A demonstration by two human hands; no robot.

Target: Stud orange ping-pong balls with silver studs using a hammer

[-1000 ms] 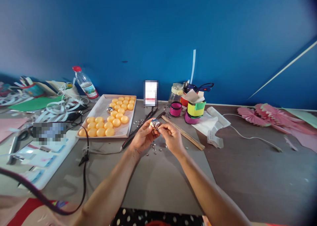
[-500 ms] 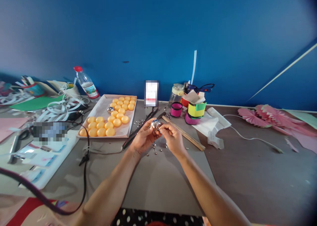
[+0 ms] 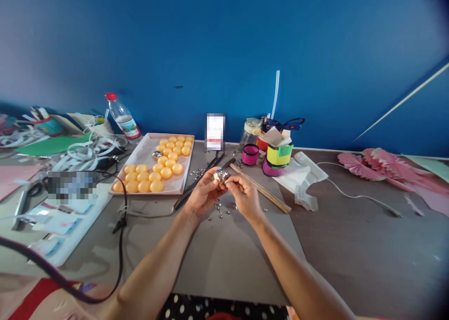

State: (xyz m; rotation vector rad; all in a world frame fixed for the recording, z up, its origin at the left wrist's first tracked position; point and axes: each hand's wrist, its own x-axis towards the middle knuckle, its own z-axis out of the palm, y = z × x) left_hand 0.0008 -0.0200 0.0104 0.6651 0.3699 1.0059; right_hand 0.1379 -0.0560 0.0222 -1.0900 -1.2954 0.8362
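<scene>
Above the grey mat (image 3: 231, 264), my left hand (image 3: 203, 193) is closed around a shiny silver-covered ball (image 3: 222, 176), gripping it from the left and below. My right hand (image 3: 243, 193) is pinched at the ball's lower right side. What lies between those fingertips is too small to make out. Small silver beads (image 3: 219, 207) are scattered on the mat beneath and behind my hands. To the left, a white tray (image 3: 140, 148) carries several orange balls (image 3: 143, 186) and one silver-covered ball (image 3: 156, 155).
A hammer with a wooden handle (image 3: 266, 192) lies right of my hands, and a black soldering-iron-like tool (image 3: 187, 191) lies left. Behind stand a magenta roll (image 3: 250, 155), a glass jar (image 3: 247, 135) and a yellow holder (image 3: 278, 156). A black cable (image 3: 121, 250) loops at left.
The silver ball has turned slightly in my fingers, and my right fingertips stay against it. Otherwise the scene is nearly the same, with a tiny shift of the view.
</scene>
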